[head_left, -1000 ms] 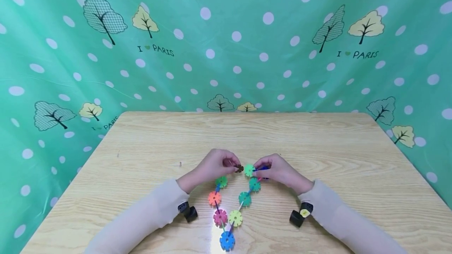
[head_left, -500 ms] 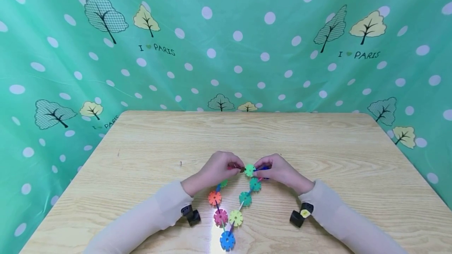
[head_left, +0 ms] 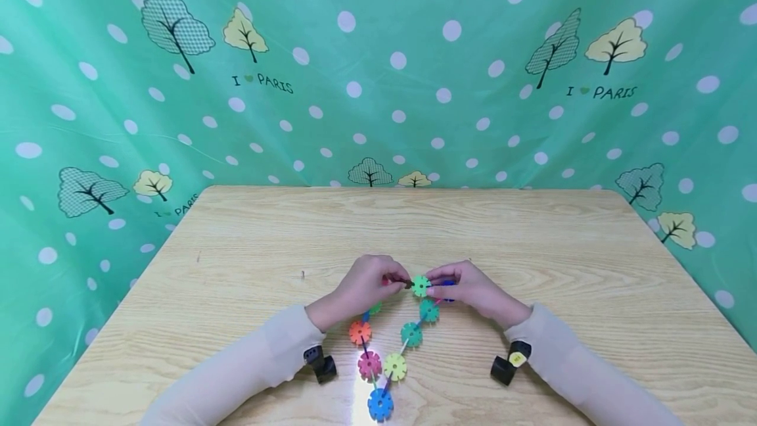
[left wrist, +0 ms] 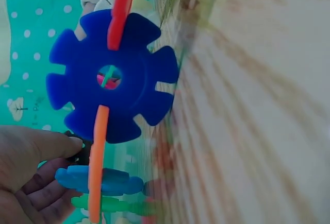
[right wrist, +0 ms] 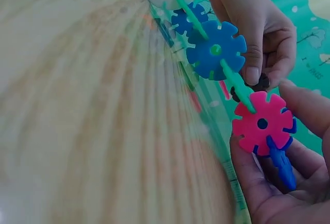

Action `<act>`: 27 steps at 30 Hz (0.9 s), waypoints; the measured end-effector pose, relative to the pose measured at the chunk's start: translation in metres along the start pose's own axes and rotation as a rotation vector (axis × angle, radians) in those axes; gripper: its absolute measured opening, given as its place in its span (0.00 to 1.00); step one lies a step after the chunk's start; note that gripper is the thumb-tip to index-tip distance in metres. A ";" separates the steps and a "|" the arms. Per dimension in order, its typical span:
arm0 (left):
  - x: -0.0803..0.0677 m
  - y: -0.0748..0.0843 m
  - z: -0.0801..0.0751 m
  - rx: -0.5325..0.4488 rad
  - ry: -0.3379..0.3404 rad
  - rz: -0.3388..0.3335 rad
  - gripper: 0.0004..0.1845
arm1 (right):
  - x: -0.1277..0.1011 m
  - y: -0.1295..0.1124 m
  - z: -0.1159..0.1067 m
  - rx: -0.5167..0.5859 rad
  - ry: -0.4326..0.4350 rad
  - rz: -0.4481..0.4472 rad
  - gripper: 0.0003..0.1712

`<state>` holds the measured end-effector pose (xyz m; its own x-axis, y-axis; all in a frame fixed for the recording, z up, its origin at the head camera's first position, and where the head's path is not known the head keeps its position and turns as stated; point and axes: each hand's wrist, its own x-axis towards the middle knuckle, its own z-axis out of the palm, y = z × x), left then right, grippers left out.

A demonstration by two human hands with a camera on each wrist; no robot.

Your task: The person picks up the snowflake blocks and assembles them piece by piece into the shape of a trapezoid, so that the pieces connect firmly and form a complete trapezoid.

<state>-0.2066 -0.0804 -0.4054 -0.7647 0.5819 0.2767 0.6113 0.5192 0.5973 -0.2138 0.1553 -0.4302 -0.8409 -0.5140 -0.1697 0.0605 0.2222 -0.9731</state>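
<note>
While my two hands meet over the table, the chain of snowflake discs lies in a V on the wood, its point toward me and its open ends up at my fingers. My left hand pinches a small dark brown disc at the tip of the left arm. My right hand curls round the green disc topping the right arm, with a blue connector rod under its fingers. The brown disc sits touching or just beside the green one; I cannot tell whether they are locked. Judged so far: both arms are strung, and only the closing joint between my hands seems left.
</note>
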 end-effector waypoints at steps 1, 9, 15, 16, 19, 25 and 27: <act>0.000 0.000 0.000 0.000 0.002 0.002 0.04 | 0.000 0.000 0.000 -0.008 0.003 -0.006 0.29; 0.000 -0.002 0.001 -0.010 0.015 0.031 0.04 | 0.001 -0.001 0.001 -0.026 0.001 -0.033 0.28; 0.000 -0.003 0.003 -0.019 0.021 0.038 0.04 | 0.001 -0.001 0.002 -0.005 0.004 -0.039 0.26; 0.000 -0.003 0.003 -0.022 0.019 0.038 0.04 | 0.001 0.000 0.003 0.002 0.003 -0.041 0.25; 0.000 -0.002 0.004 -0.026 0.016 0.041 0.04 | 0.001 0.000 0.003 0.013 0.001 -0.041 0.24; 0.000 0.000 0.005 -0.013 0.042 0.056 0.04 | 0.000 -0.002 0.004 0.007 0.015 -0.042 0.24; 0.000 0.001 0.005 -0.013 0.052 0.064 0.03 | 0.000 -0.002 0.003 0.000 0.023 -0.039 0.23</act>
<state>-0.2052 -0.0765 -0.4086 -0.7337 0.5803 0.3535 0.6572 0.4735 0.5864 -0.2119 0.1524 -0.4290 -0.8549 -0.5028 -0.1278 0.0274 0.2022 -0.9790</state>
